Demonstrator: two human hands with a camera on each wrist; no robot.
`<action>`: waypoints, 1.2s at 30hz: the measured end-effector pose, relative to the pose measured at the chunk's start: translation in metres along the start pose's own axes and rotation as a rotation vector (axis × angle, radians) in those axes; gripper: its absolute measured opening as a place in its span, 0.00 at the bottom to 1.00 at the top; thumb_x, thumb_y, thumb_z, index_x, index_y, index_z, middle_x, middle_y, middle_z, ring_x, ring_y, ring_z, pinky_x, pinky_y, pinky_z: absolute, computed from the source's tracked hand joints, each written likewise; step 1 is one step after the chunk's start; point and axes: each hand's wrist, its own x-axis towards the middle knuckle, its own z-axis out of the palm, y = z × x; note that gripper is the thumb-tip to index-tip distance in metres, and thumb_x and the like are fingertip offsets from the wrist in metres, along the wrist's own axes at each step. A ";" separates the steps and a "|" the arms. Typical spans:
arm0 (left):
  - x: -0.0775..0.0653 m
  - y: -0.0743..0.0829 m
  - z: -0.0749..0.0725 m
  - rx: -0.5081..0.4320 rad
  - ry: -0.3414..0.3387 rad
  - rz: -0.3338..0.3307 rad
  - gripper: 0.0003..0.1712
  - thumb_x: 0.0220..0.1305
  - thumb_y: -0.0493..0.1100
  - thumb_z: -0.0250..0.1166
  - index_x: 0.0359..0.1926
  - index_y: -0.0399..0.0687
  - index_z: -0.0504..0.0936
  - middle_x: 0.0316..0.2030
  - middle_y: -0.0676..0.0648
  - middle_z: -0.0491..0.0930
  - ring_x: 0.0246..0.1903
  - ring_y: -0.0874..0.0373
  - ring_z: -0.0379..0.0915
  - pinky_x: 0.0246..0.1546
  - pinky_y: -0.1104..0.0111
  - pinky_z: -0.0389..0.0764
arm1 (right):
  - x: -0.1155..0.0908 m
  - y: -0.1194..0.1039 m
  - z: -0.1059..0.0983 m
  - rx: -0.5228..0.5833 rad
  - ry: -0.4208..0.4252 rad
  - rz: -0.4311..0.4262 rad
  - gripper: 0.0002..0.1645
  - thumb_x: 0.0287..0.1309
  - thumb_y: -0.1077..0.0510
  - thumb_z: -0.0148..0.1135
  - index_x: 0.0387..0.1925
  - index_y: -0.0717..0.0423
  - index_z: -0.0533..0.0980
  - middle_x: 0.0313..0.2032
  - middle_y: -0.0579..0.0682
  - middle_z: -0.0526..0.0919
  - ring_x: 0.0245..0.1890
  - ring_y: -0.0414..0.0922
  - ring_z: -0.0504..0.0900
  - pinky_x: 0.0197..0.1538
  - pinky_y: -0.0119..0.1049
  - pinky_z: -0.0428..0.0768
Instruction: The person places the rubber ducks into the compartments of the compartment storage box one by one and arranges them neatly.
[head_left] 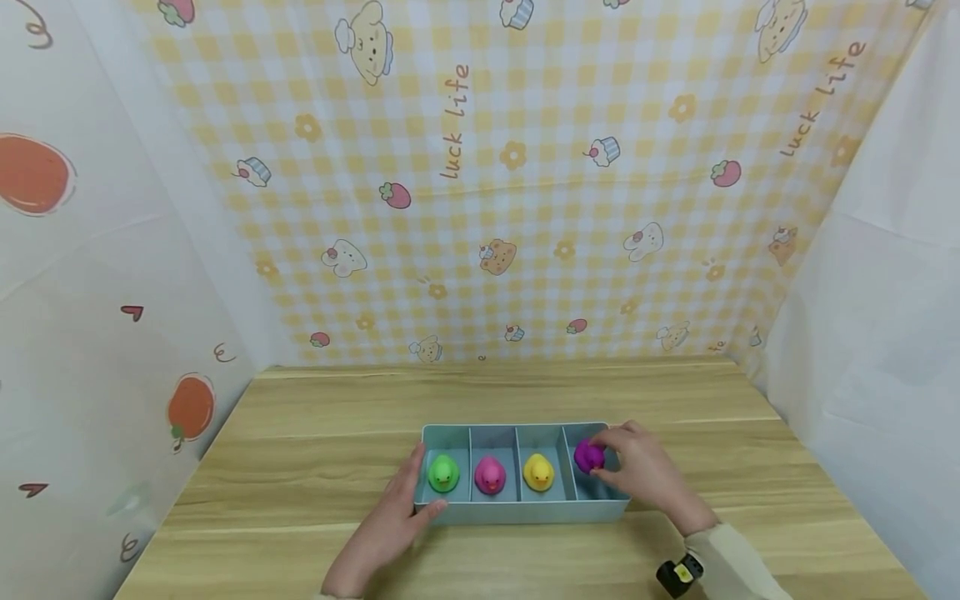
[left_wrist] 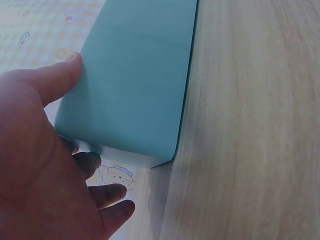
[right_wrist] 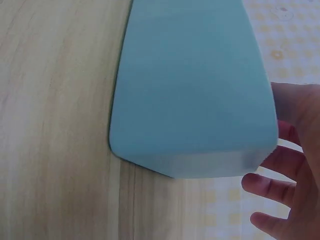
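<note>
A light blue box [head_left: 527,511] with a row of compartments stands on the table. A green toy duck [head_left: 444,473], a pink toy duck [head_left: 490,475] and a yellow toy duck [head_left: 538,472] each sit in their own compartment, left to right. My right hand [head_left: 647,468] pinches a purple toy duck [head_left: 587,456] between thumb and fingers at the rightmost compartment. At the other end, my left hand [head_left: 388,515] holds the box's left corner, its thumb [left_wrist: 62,77] on the front wall and its fingers along the end. The box wall hides the purple duck in the right wrist view.
The wooden table [head_left: 337,433] runs back to a yellow checked cloth [head_left: 555,208] with printed cartoons. White cloths hang at the left [head_left: 97,250] and right [head_left: 885,275] sides. A small black device [head_left: 679,575] is strapped to the right wrist.
</note>
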 end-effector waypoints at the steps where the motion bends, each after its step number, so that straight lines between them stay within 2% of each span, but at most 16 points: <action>1: 0.000 0.000 0.000 0.001 0.000 -0.002 0.49 0.67 0.56 0.58 0.76 0.45 0.40 0.75 0.40 0.44 0.71 0.35 0.45 0.67 0.39 0.52 | 0.000 0.000 0.001 -0.019 -0.005 -0.004 0.20 0.35 0.55 0.79 0.36 0.48 0.83 0.33 0.40 0.85 0.35 0.38 0.72 0.36 0.33 0.74; 7: 0.001 -0.001 -0.001 -0.006 -0.004 -0.020 0.49 0.67 0.56 0.58 0.76 0.47 0.39 0.75 0.40 0.43 0.71 0.36 0.44 0.67 0.39 0.52 | 0.002 0.000 0.005 -0.127 -0.033 -0.050 0.22 0.34 0.52 0.79 0.37 0.48 0.83 0.32 0.39 0.84 0.34 0.37 0.74 0.34 0.31 0.76; 11: 0.001 -0.001 0.000 -0.006 -0.006 -0.010 0.49 0.67 0.56 0.58 0.76 0.47 0.39 0.75 0.40 0.43 0.72 0.36 0.44 0.67 0.40 0.53 | 0.004 -0.002 0.006 -0.174 -0.070 -0.054 0.22 0.34 0.51 0.79 0.37 0.48 0.82 0.30 0.38 0.82 0.31 0.36 0.71 0.29 0.28 0.72; 15: 0.001 -0.002 0.000 -0.010 -0.005 0.004 0.49 0.67 0.55 0.58 0.76 0.46 0.39 0.75 0.39 0.43 0.71 0.36 0.44 0.67 0.40 0.52 | 0.005 -0.004 0.006 -0.200 -0.110 -0.028 0.22 0.35 0.49 0.79 0.36 0.48 0.82 0.29 0.38 0.82 0.30 0.38 0.69 0.32 0.35 0.73; 18: 0.001 -0.001 0.000 -0.013 -0.004 0.005 0.49 0.66 0.55 0.59 0.76 0.45 0.40 0.75 0.39 0.43 0.71 0.36 0.44 0.67 0.40 0.51 | 0.005 -0.005 0.007 -0.224 -0.129 -0.024 0.21 0.35 0.48 0.79 0.35 0.47 0.81 0.30 0.38 0.83 0.32 0.40 0.71 0.42 0.47 0.78; 22: 0.001 -0.001 0.000 -0.017 -0.004 -0.009 0.49 0.66 0.55 0.59 0.76 0.46 0.40 0.75 0.40 0.43 0.72 0.36 0.43 0.68 0.40 0.51 | 0.007 -0.006 0.007 -0.251 -0.152 -0.034 0.20 0.35 0.48 0.79 0.33 0.47 0.80 0.31 0.40 0.86 0.34 0.42 0.74 0.54 0.60 0.74; 36: 0.001 -0.002 0.001 -0.022 -0.012 -0.028 0.49 0.67 0.55 0.58 0.76 0.47 0.39 0.75 0.40 0.43 0.72 0.36 0.43 0.67 0.39 0.51 | 0.010 -0.005 0.012 -0.258 -0.204 -0.031 0.21 0.31 0.49 0.81 0.31 0.46 0.79 0.29 0.41 0.85 0.32 0.44 0.74 0.54 0.60 0.74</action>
